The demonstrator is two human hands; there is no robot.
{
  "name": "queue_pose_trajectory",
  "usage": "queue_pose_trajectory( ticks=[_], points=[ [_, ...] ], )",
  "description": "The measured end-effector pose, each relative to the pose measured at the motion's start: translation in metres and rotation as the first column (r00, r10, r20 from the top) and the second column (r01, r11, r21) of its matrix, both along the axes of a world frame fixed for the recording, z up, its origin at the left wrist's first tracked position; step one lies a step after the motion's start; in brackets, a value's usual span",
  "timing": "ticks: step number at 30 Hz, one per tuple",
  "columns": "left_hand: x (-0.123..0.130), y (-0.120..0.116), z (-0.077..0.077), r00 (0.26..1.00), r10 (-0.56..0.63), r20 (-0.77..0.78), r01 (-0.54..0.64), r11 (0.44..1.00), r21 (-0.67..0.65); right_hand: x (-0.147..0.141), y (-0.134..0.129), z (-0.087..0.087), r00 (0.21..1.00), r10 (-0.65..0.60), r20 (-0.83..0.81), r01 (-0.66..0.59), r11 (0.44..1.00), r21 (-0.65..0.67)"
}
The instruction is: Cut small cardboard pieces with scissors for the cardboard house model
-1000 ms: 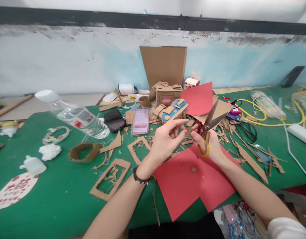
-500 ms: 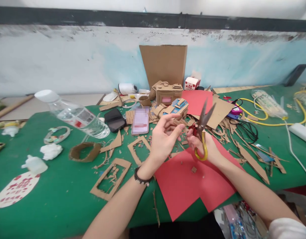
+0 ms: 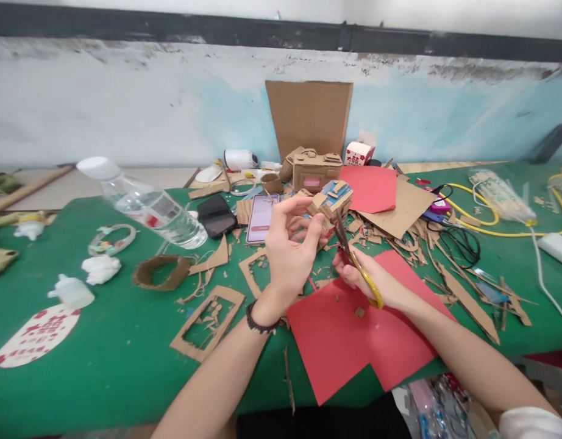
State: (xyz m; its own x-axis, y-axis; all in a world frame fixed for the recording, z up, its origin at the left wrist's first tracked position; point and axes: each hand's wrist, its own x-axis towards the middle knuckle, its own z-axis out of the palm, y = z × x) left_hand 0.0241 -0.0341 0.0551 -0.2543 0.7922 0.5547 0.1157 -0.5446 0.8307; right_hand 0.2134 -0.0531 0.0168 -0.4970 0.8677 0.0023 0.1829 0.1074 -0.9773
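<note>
My right hand [image 3: 366, 274] is closed on yellow-handled scissors [image 3: 354, 256], whose blades point up and left toward my other hand. My left hand [image 3: 292, 244] has its fingers curled, thumb and fingertips close together near the blade tips; a small brown piece shows at the fingertips, but what exactly it grips is too small to tell. Below both hands, a notched red sheet [image 3: 340, 347] lies on the green table [image 3: 125, 390], with small cardboard bits on it. Behind the hands sits a layered cardboard piece with blue patches [image 3: 333, 198].
A water bottle [image 3: 148, 204] leans at the left, near a black case [image 3: 216, 216] and a lit phone [image 3: 259, 225]. Cardboard frames [image 3: 208, 323] lie left of the red sheet. Scraps [image 3: 470, 305] and yellow cable [image 3: 514, 233] spread rightward. A cardboard box [image 3: 316, 171] stands behind.
The scissors have tilted from upright to pointing up-left, their blades now close to my left fingertips. My left hand has shifted slightly left. The whole view has shifted a little.
</note>
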Motion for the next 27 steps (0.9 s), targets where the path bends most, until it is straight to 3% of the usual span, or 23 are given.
queue_pose_trajectory(
  ticks=[18, 27],
  points=[
    [-0.002, 0.0, -0.002, 0.995, -0.083, -0.06, 0.077, 0.992, -0.105, -0.003, -0.002, -0.007, 0.999, -0.007, -0.042, 0.005, 1.0, -0.03],
    [0.0, 0.002, -0.01, 0.986, -0.136, -0.099, 0.123, 0.983, -0.133, -0.004, 0.002, -0.015, 0.995, -0.101, 0.008, 0.101, 0.995, 0.016]
  ],
)
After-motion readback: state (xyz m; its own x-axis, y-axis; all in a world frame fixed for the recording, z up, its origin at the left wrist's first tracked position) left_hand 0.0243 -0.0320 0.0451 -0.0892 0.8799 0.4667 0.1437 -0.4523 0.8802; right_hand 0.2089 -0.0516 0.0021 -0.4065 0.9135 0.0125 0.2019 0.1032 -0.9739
